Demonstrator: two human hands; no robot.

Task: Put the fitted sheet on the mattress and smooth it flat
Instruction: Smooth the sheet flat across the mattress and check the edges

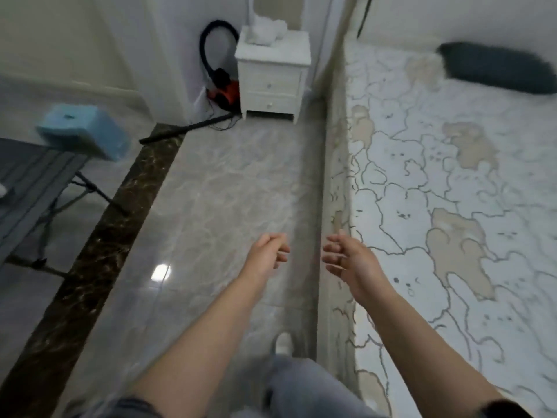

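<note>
View from the head, looking down along the left side of a bed. The sheet (pixel 437 206), white with outlined animal figures and beige patches, covers the top of the mattress (pixel 336 182) and hangs over its near side edge; shallow wrinkles run across it. A dark pillow (pixel 497 67) lies at the far end of the bed, on the sheet.

Both forearms reach forward over the floor (pixel 211 191) in the aisle beside the bed. The left hand (pixel 269 250) is loosely curled, fingers bent toward the palm, and grasps nothing. The right hand (pixel 346 257) is likewise half curled with fingers apart, empty, just beside the edge of the mattress; whether it touches the sheet cannot be told. The two hands are near each other but apart.

A shoe (pixel 283 342) and a grey trouser leg (pixel 301 387) show below the arms. At the far end of the aisle stands a white nightstand (pixel 272 76) with two drawers, and left of it a red and black vacuum (pixel 223 89) with a looped hose. At left, a dark folding surface (pixel 33 182) carries a blue box (pixel 81 131).
</note>
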